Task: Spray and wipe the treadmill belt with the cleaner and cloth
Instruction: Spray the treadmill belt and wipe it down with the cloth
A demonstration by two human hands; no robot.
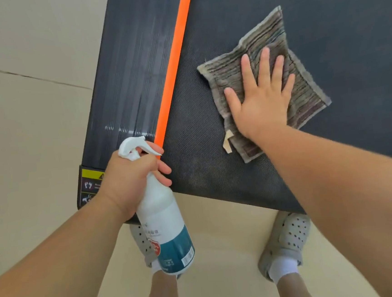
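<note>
The dark textured treadmill belt (195,129) fills the upper middle of the view. A grey-brown striped cloth (260,55) lies flat on the belt, and my right hand (263,97) presses down on it with fingers spread. My left hand (131,180) grips the neck of a white spray bottle (163,220) with a teal label, held over the treadmill's rear left corner, nozzle pointing toward the belt. A small beige tag (228,143) sticks out from the cloth's near edge.
An orange strip (173,62) runs between the belt and the ribbed black side rail (127,83). A yellow warning sticker (91,181) sits at the rail's rear end. Beige tiled floor (21,116) surrounds the treadmill. My feet in grey perforated clogs (290,237) stand just behind it.
</note>
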